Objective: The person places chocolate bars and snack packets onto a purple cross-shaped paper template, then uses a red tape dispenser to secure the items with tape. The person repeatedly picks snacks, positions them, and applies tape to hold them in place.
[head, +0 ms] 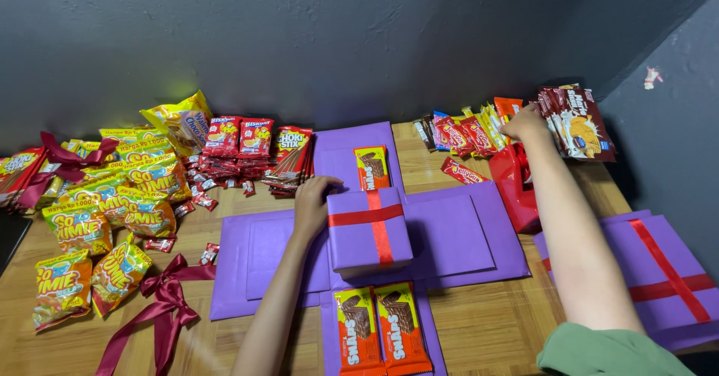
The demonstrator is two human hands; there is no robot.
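Left hand: our left hand point(314, 200) rests flat against the left side of the small purple box with a red ribbon cross point(369, 230); fingers curl over its far left edge, steadying rather than lifting it.
Right hand: our right hand point(526, 123) reaches far right into the row of red and brown snack packets point(468, 132); the fingers close on something there, but we cannot tell which packet.
Box: it stands in the middle of the unfolded purple cross-shaped sheet point(449, 234), on the wooden table point(494, 323).
Near flap: two orange chocolate bars point(382, 327) lie side by side, just near of the box.
Far flap: one orange bar point(372, 168) lies just beyond the box.
Left side: yellow noodle-snack bags point(90, 226), red biscuit packs point(240, 138), a dark red ribbon bow point(166, 293).
Right side: a stack of brown cookie packs point(580, 121), a red glossy bag point(517, 181), a second purple lid with red ribbon point(666, 279).
Risk: we judge that our right forearm, stretched above the red bag, could knock it; a pull on one packet could drag its neighbours out of the row, since they overlap.
Risk: leaning on the box could slide it off centre.
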